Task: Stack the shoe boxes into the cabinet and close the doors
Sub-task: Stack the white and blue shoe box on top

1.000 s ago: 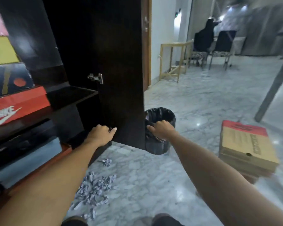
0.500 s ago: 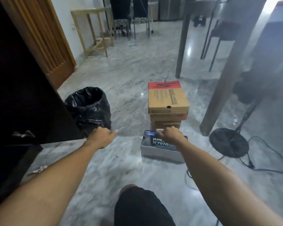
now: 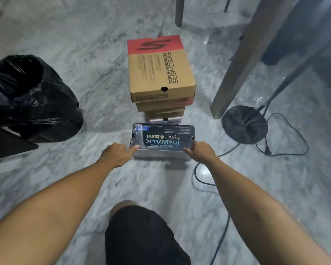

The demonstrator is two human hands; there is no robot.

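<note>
the person crouches over a marble floor [image 3: 84, 35], both arms stretched toward a dark blue shoe box [image 3: 161, 139] printed "gowalk hyper burst", which lies flat on the floor just in front of a stack of tan shoe boxes [image 3: 161, 73]. the left hand [image 3: 115, 154] meets the box's near left corner, thumb laid on the lid edge and the other fingers curled down its side. the right hand [image 3: 200, 152] does the same at the near right corner, thumb on top, fingers wrapped round the end. both hands look closed on the box, though how firmly they clamp it cannot be told; it appears to rest on the floor, not yet lifted.

judged from this view, a good part of the task is left. the blue box is only now being picked up, and behind it the stack holds at least four more boxes, the top one tan with a red end and "skechers performance" on the lid. only a dark corner at the left edge, perhaps of the cabinet, shows, so what is already shelved cannot be seen, nor can the doors. a black bin bag [image 3: 31, 96] sits to the left; a fan base [image 3: 245, 124] with its cable [image 3: 287, 134] and a table leg [image 3: 243, 54] stand to the right.
</note>
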